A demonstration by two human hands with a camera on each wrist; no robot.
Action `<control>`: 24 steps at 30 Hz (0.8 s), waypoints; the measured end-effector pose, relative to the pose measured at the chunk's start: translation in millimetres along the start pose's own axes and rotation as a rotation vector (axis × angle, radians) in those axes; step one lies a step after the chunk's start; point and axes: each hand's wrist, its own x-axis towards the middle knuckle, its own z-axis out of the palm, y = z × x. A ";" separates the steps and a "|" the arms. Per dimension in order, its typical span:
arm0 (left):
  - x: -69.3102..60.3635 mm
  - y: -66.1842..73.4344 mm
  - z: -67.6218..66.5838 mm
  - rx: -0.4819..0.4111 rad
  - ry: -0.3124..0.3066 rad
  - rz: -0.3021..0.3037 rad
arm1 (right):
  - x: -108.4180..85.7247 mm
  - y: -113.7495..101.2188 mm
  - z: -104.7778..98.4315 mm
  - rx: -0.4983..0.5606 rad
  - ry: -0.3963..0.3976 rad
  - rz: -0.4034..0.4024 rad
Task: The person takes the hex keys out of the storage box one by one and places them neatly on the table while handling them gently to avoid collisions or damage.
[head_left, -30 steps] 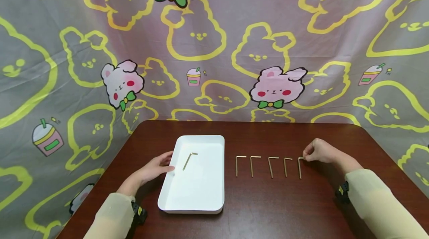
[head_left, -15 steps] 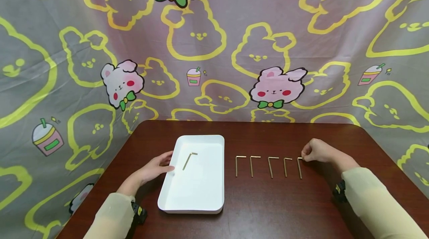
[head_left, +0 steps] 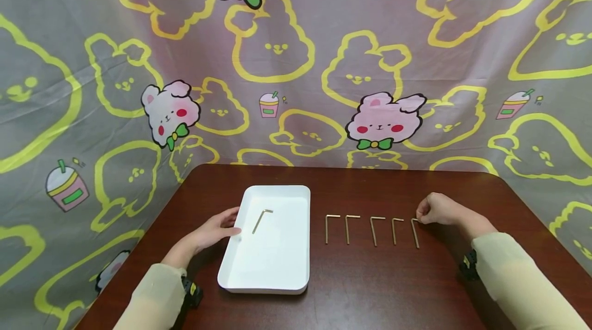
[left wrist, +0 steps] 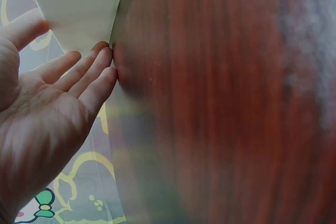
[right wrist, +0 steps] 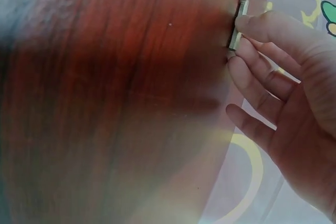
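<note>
My left hand [head_left: 215, 231] holds the left side of a white rectangular tray [head_left: 273, 289], its thumb over the rim; in the left wrist view the fingertips touch the tray's outer wall [left wrist: 79, 3]. Inside the tray lies one brass-coloured L-shaped hex key [head_left: 259, 221]. On the table at the right, my right hand [head_left: 439, 209] pinches the short arm of another hex key [head_left: 415, 235], whose long arm points toward me, slightly slanted. The right wrist view shows the thumb on this hex key [right wrist: 239, 17] and fingertips beside it.
Between tray and right hand, several similar hex keys lie spaced in a row, from the leftmost hex key [head_left: 326, 230] to a shorter-looking hex key [head_left: 394, 231]. They rest on a dark brown wooden table [head_left: 370, 283]. A patterned cloth [head_left: 296, 62] hangs behind and beside it.
The pinched hex key has turned slightly, its lower end swinging right. My right hand has shifted a little left over the second. The left hand and tray stay put; the head view tilts slightly.
</note>
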 end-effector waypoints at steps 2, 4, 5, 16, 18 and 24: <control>0.3 -0.1 0.0 0.000 0.001 -0.004 | 0.0 -1.5 -0.7 0.004 -0.011 0.026; 0.6 -0.2 -0.1 -0.001 0.001 -0.005 | 1.1 -3.8 -1.7 0.021 -0.024 0.053; 0.6 -0.2 -0.2 -0.001 -0.002 -0.005 | 1.9 -5.4 -2.6 0.028 -0.028 0.056; 1.3 -1.1 -2.8 -0.005 0.002 -0.031 | 34.9 -55.1 -18.9 0.035 -0.022 0.013; 1.4 -0.9 -2.8 -0.011 0.003 -0.036 | 43.5 -66.8 -19.9 0.029 -0.023 -0.006; 1.6 -0.6 -1.7 0.005 -0.008 -0.026 | 71.1 -101.3 -17.8 -0.007 -0.030 -0.074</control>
